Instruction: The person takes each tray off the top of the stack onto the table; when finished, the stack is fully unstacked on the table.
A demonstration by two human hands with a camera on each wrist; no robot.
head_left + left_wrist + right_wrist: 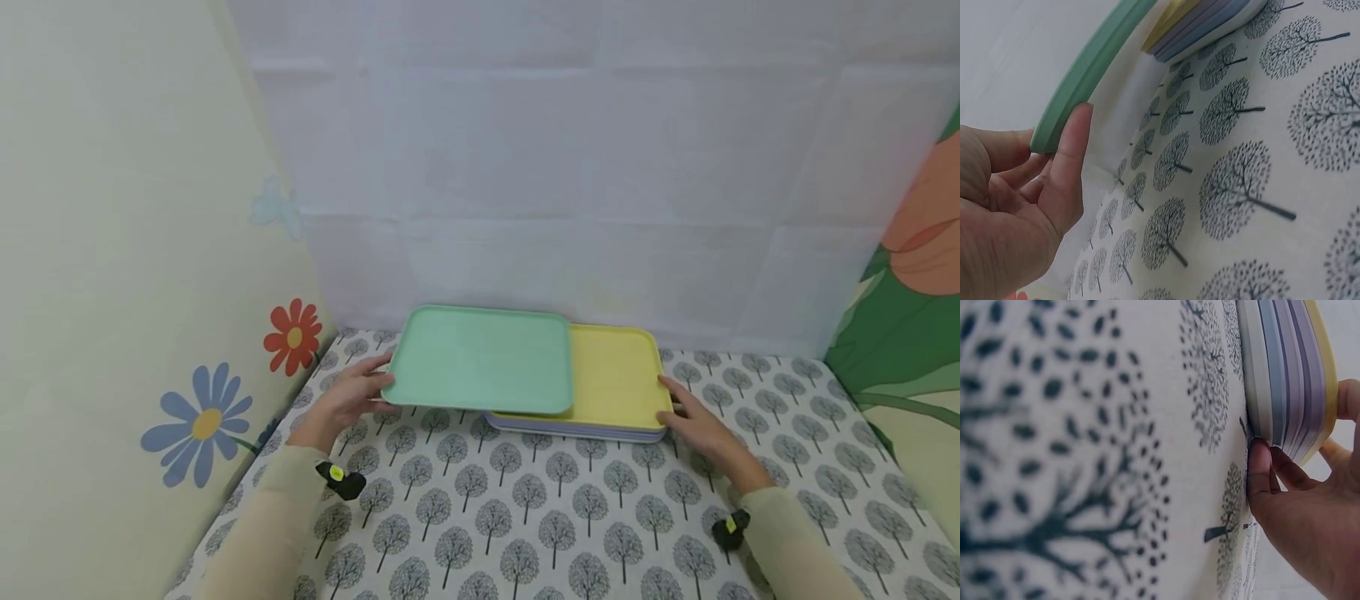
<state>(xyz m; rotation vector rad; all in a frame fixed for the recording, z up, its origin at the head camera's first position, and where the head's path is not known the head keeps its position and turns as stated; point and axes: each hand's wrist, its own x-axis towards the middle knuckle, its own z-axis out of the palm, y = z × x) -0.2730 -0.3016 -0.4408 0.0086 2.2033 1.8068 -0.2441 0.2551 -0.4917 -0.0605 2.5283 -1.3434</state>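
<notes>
Your left hand (348, 398) pinches the left short edge of a mint-green, rectangular, low-rimmed tray (480, 358), while your right hand (701, 429) holds the right end of a stack of nested trays (622, 396), digits spread from its bottom layer up to its top rim. You have the green tray over the left part of that stack and jutting out past it, its left end held clear of the table toward the back left corner; whether its right end touches the tray beneath, you cannot tell from these views. Under it your stack runs from a pale-yellow rectangular tray (615, 367) on top through lavender layers (1310, 381) and a blue layer (1272, 362) to white at the bottom (1255, 381), set near the table's back edge. As far as you can judge, the shift out of line is done for the green tray alone; it is neither fully clear of the stack nor set down, and the trays below lie together, unseparated. Around them your table wears a white cloth printed with dark trees (517, 508); a creased white sheet (562, 167) hangs along its back edge, and a flower-painted wall (112, 275) borders its left edge.
</notes>
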